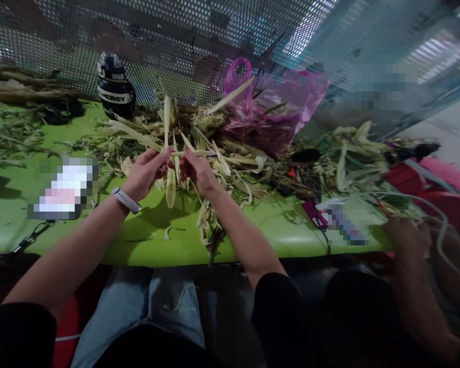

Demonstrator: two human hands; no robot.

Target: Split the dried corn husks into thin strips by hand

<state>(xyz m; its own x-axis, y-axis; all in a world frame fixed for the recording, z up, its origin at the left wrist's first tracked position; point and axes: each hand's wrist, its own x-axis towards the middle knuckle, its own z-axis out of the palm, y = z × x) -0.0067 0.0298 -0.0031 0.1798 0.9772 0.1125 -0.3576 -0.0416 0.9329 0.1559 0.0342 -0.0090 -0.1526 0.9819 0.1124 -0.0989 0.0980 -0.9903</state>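
Above a green table (176, 245), my left hand (147, 171) and my right hand (199, 171) are both pinched on pale dried leaf strips (175, 153). One strip stands upright (167, 120) from between my fingers, and others hang down (170, 186) toward the table. My left wrist carries a grey watch (125, 199). Behind my hands lies a heap of more dried leaves and husks (199, 133).
A black bottle (115, 87) stands at the back left before a perforated metal screen (157, 36). A pink plastic bag (272, 107) lies behind the heap. Another person's hand (404, 237) works at the right, near white cord (425, 204) and more leaves (352, 153).
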